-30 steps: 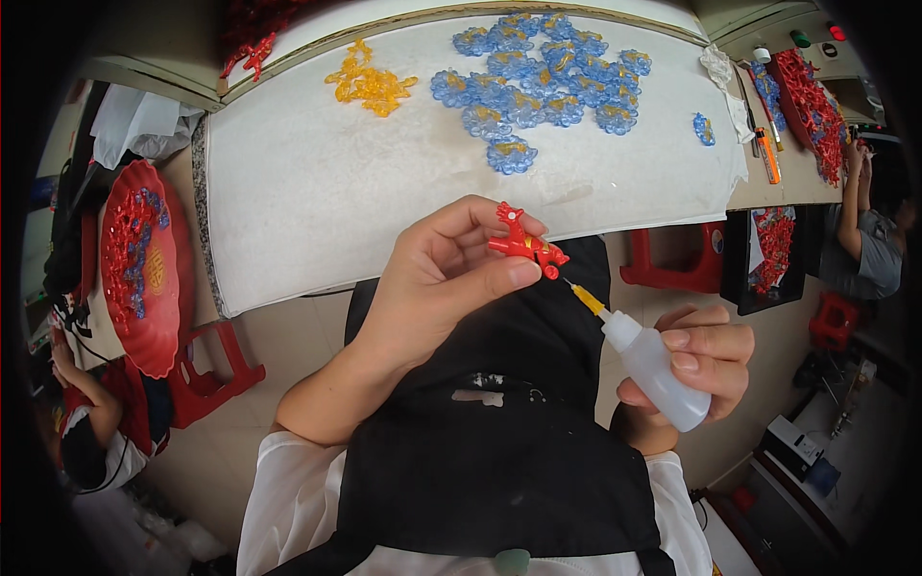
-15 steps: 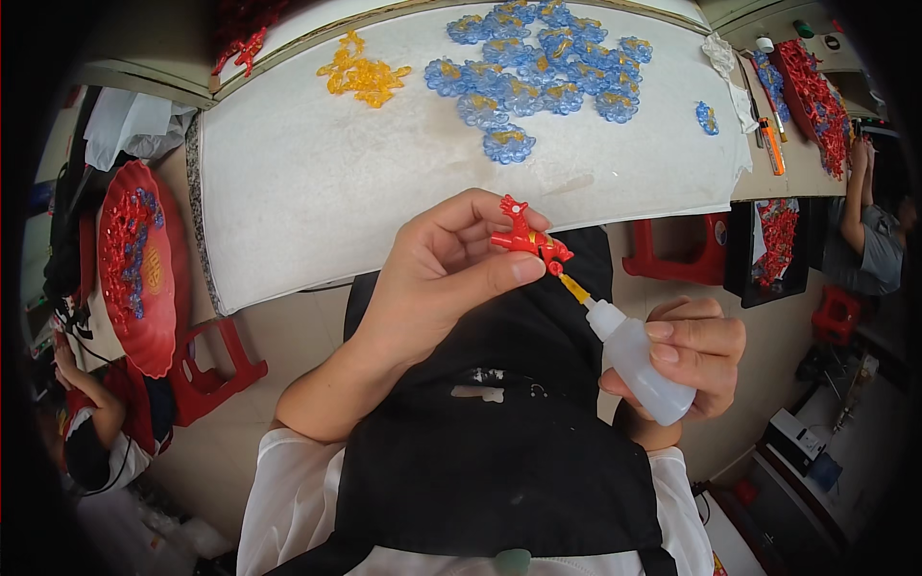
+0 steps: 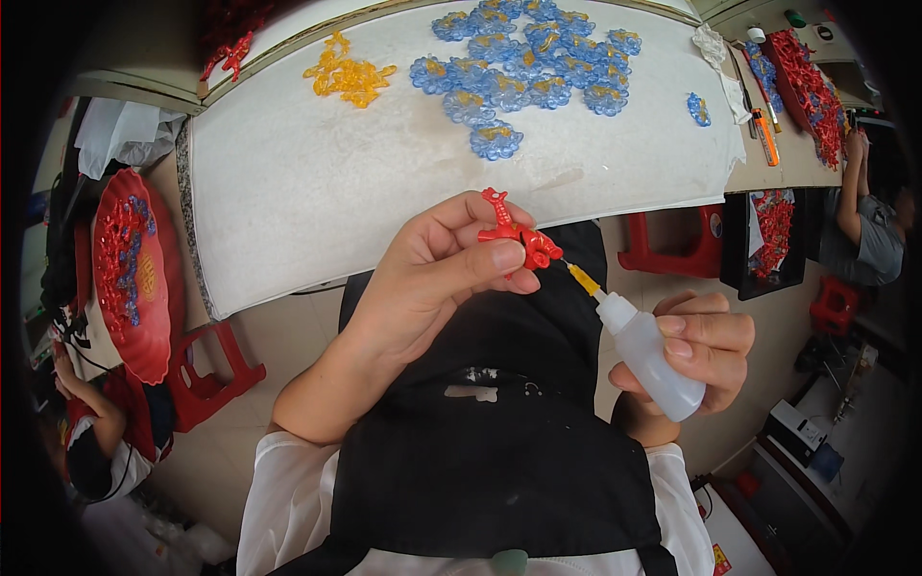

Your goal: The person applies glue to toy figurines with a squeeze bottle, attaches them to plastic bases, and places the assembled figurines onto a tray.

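Between the thumb and fingers of my left hand [image 3: 432,254] is a small red animal-shaped figurine [image 3: 519,242], held above my lap near the table's front edge. My right hand [image 3: 706,346] grips a translucent white squeeze bottle [image 3: 653,360], tilted with its nozzle up and to the left. A thin needle on a yellow tip [image 3: 583,278] points at the figurine, with a small gap between them. On the white-covered table [image 3: 317,202] lie a cluster of blue flower-like pieces [image 3: 528,62] and a small pile of amber-yellow pieces [image 3: 351,75].
At left stands a red scalloped tray [image 3: 158,317] of red and blue pieces, by a red stool [image 3: 216,374]. At right are another red stool [image 3: 672,240], a black bin [image 3: 768,274] of red pieces and an orange cutter [image 3: 765,139]. Other people sit at both sides.
My left hand has turned the figurine and shifted it slightly left. The bottle has moved a little right and down, so its needle now stands apart from the figurine.
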Motion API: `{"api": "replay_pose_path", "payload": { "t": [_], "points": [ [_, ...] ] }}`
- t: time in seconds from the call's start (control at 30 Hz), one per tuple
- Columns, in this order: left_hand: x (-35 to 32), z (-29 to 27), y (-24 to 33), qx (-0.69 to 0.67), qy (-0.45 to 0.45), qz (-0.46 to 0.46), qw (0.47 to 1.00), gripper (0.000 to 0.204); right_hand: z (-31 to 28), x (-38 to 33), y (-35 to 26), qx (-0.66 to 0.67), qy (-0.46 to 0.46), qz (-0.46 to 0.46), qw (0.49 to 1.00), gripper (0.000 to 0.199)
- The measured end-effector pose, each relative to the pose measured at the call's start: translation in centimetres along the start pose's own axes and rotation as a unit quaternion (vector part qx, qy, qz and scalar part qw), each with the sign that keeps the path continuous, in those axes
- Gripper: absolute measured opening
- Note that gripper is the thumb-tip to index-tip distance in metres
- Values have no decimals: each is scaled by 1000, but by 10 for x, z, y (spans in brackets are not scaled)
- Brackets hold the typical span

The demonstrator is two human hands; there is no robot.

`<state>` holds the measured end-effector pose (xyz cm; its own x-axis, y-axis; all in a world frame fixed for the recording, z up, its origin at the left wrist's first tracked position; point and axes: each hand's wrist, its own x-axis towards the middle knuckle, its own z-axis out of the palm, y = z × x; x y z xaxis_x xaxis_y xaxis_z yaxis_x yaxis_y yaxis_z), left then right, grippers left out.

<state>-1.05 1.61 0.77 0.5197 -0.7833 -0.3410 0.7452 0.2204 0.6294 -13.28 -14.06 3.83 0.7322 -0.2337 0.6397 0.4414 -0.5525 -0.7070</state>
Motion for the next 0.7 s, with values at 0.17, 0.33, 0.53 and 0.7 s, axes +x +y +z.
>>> {"api": "replay_pose_path", "payload": {
  "t": [0.17, 0.33, 0.53, 0.7],
  "points": [
    [1, 1, -1, 5, -9, -2, 1000, 24, 0, -1, 4, -15, -14, -14, 1000, 46],
    [2, -2, 0, -3, 7, 1, 1000, 24, -1, 1, 7, -42, -32, -28, 998, 44],
    [-6, -29, 16, -14, 49, 49, 997, 25, 1, 11, 39, 83, -10, 45, 995, 38],
    [-18, -48, 28, -39, 66, 95, 993, 26, 24, 45, 83, -39, -190, 70, 979, 36]
  ]
}}
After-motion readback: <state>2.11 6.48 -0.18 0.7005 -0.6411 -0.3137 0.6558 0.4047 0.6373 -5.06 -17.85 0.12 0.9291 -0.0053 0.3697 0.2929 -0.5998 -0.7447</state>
